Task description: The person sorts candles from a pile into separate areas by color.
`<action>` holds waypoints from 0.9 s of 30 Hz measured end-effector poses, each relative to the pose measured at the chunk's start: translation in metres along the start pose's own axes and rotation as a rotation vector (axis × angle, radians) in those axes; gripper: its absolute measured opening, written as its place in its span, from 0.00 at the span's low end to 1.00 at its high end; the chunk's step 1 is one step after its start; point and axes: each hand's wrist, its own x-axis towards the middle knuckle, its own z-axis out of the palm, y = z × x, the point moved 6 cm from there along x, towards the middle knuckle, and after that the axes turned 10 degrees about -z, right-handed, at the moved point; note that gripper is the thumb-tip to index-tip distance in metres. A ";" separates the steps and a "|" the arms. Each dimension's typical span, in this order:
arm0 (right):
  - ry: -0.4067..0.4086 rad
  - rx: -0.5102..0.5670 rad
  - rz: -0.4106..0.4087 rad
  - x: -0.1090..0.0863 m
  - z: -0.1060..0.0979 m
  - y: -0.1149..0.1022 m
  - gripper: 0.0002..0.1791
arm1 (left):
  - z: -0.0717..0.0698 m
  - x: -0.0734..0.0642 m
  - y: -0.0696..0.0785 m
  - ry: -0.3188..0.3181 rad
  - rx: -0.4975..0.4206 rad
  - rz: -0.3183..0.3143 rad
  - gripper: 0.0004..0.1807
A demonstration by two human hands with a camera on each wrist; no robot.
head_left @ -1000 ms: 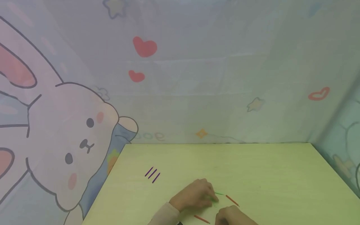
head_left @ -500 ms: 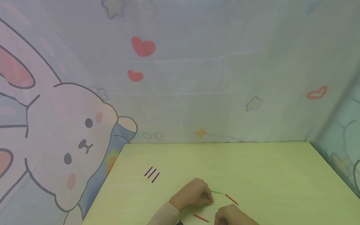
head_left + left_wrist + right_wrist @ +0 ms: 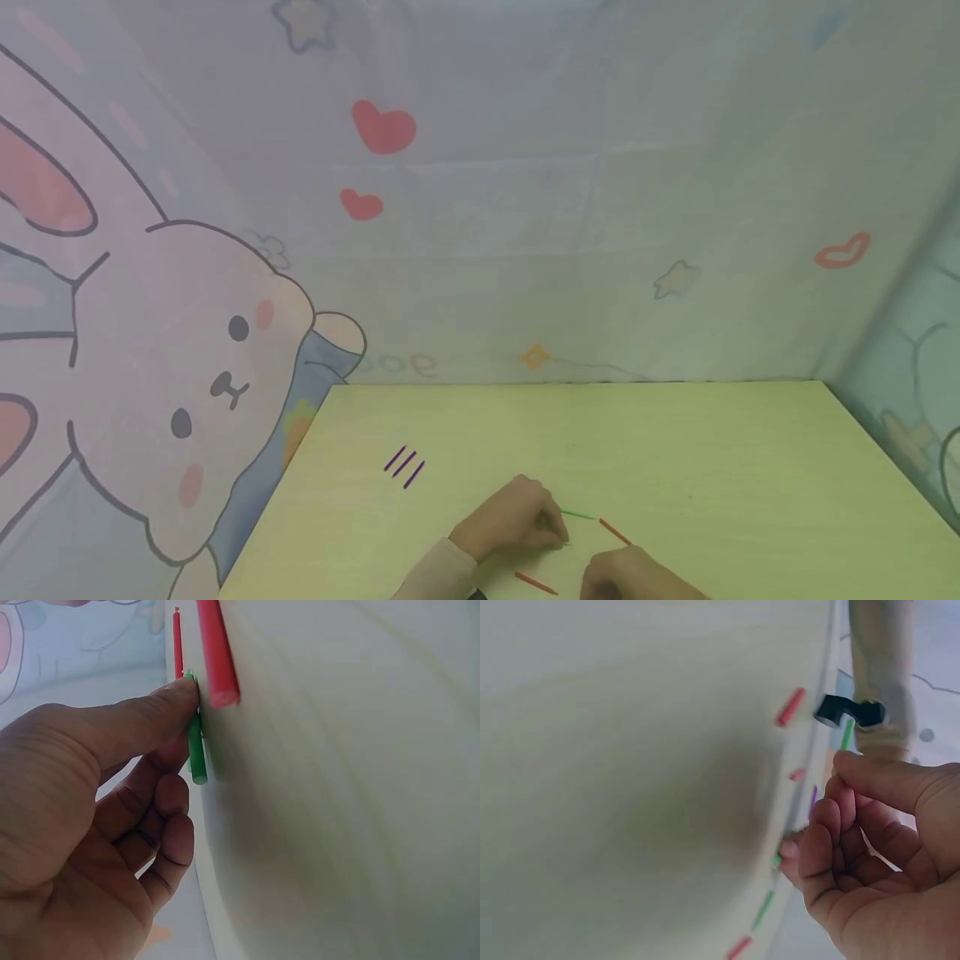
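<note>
My left hand (image 3: 517, 517) is low over the table, its thumb and fingers pinching a thin green stick (image 3: 197, 759) close to the surface. Another green stick (image 3: 579, 514) lies just beyond the fingertips, its far end near a red stick (image 3: 615, 532). A second red stick (image 3: 536, 582) lies between the hands, nearer the front. At the front edge of the head view, my right hand (image 3: 633, 575) partly covers the first red stick's lower end. In the right wrist view, its thumb and forefinger pinch a green stick (image 3: 847, 735), raised off the table.
Three purple sticks (image 3: 405, 467) lie side by side on the pale yellow table (image 3: 675, 450), left of the hands. Behind the table hangs a printed cloth (image 3: 525, 208) with a rabbit and hearts. A black band (image 3: 866, 712) circles the left wrist.
My left fingers have drawn in and shifted slightly left, exposing more of the green stick on the table. My right hand has moved a little to the right, over the red stick's end.
</note>
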 end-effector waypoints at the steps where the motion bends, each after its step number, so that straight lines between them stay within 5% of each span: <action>1: 0.003 0.001 -0.007 -0.002 -0.003 -0.002 0.12 | 0.000 0.000 -0.001 0.002 -0.002 0.002 0.05; 9: -0.060 0.060 0.017 -0.015 -0.037 0.004 0.09 | 0.003 0.001 -0.005 0.005 -0.007 -0.004 0.06; 18: 0.041 -0.107 -0.086 -0.035 -0.092 0.018 0.05 | 0.003 0.001 -0.001 0.017 0.015 0.027 0.05; 27: 0.181 -0.263 -0.114 -0.028 -0.151 0.021 0.04 | 0.004 0.003 -0.007 -0.009 -0.042 -0.044 0.05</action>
